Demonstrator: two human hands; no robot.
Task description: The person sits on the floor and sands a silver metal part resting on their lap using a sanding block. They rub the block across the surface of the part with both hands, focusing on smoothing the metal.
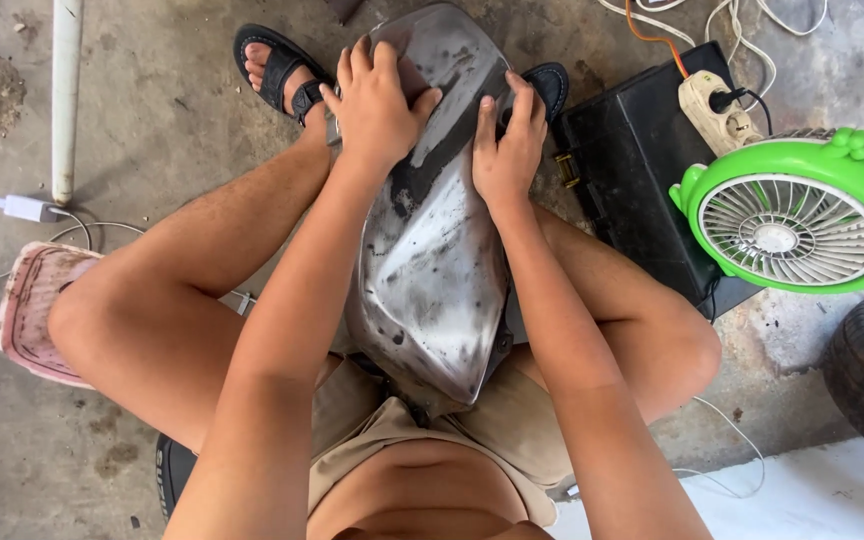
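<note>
1. A white charger [22, 208] lies on the floor, well left of the tank.
2. The left hand [377, 105] presses flat, fingers spread, on the tank's far end.
3. The bare metal tank [432, 250] rests between the knees; it looks stiff, heavy and smooth, best held by its sides.
4. The right hand [507, 150] clasps its right edge.
5. A green fan [792, 215] stands right of the tank.

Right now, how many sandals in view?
2. One sandal sits left of the metal tank, above the left hand; the other sandal is mostly hidden behind the right hand.
</note>
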